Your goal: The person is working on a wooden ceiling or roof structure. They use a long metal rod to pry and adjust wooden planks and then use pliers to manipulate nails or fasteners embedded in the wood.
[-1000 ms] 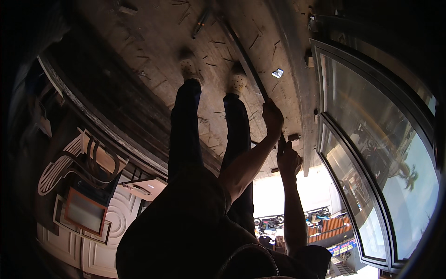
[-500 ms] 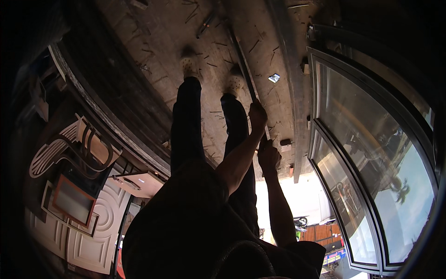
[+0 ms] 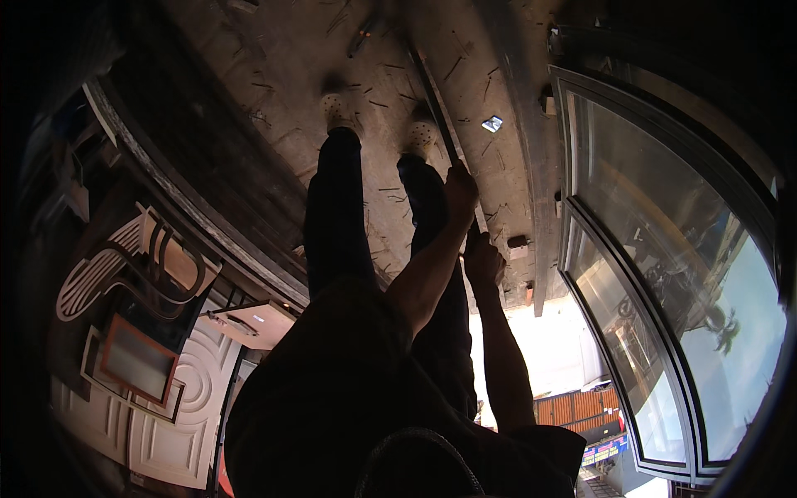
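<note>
Shifted upward along the long dark rod since a second ago: both hands, with legs and shoes drawn nearer the frame's centre. Left hand clenched around the rod, right hand closed on it just behind, lower on the same shaft. Rod thin, straight, dark, running from the hands away across the dusty floor toward the upper middle, passing just beside the right shoe. Left shoe pale and perforated, well apart from it. Scattered nails and splinters around the feet; a small bright scrap near the rod (kind unclear). Curved glass window frame along the right, carved white door panels stacked at lower left.
</note>
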### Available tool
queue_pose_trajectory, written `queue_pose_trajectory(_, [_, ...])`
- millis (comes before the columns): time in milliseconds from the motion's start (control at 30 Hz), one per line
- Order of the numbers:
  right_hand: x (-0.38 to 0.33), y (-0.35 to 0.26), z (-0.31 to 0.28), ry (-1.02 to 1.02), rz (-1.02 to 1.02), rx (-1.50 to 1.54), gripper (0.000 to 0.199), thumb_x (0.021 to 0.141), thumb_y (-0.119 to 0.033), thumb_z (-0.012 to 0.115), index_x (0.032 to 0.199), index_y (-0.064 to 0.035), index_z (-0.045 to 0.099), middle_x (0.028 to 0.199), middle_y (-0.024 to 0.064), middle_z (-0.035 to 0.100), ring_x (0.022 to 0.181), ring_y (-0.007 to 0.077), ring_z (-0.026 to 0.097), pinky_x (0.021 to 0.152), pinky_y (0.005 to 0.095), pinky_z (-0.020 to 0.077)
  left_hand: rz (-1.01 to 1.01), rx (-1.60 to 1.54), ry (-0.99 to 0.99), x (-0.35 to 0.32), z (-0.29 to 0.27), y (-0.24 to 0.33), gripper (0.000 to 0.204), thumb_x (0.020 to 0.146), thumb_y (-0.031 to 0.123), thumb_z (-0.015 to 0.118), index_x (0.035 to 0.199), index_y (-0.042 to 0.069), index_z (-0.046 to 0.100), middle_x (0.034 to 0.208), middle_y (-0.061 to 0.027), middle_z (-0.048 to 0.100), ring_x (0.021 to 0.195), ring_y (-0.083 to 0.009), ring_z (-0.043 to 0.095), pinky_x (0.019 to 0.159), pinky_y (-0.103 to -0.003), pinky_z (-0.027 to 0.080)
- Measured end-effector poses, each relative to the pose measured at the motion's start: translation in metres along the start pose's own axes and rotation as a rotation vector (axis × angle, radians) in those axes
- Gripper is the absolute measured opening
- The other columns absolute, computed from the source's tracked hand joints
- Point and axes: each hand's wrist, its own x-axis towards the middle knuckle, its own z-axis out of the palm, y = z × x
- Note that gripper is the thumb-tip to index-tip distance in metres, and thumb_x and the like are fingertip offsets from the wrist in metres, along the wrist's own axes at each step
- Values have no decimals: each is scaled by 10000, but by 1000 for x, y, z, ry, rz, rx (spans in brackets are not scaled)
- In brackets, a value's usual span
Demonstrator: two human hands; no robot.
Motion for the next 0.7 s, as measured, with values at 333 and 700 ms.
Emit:
queue_pose_trajectory(333, [-7, -6, 4, -20, 49, -1, 405, 966, -452, 345, 960, -71, 480, 769, 220, 662, 765, 402, 666, 670, 507, 504, 108, 25, -29, 3, 14, -24, 206, 967, 117, 383, 889, -21, 515, 789, -223, 559, 731, -380, 593, 629, -457, 475])
queue_pose_trajectory(700, [16, 18, 69, 33, -5, 25, 361, 963, -425, 378, 905, -83, 477, 707, 201, 664, 690, 400, 666, 674, 542, 496, -58, -55, 22, 3, 14, -23, 409, 1016, 290, 323, 839, -21, 522, 721, -254, 558, 728, -423, 597, 580, -449, 442])
